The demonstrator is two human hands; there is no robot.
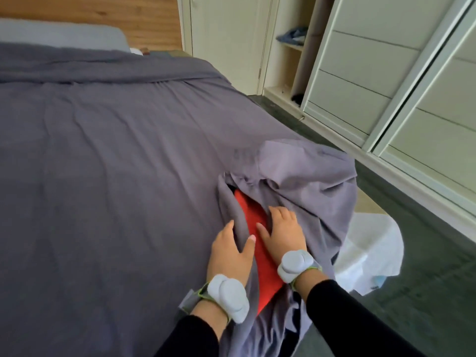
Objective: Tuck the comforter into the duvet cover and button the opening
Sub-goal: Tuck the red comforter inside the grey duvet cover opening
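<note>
Grey duvet cover (116, 155) lay over the bed w/ its opening at 5 o'clock, red comforter (253, 228) showing inside. Left hand (231, 253) pinched the opening's left edge; right hand (280, 233) pressed flat, unclenched, on the comforter.

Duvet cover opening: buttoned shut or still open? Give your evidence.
Open. The duvet cover gapes, showing the red comforter between the left hand and right hand.

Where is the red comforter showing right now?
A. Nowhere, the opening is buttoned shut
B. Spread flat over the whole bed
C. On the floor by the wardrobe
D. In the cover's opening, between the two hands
D: the comforter shows as a red strip in the gaping cover, between the left hand and right hand.
</note>
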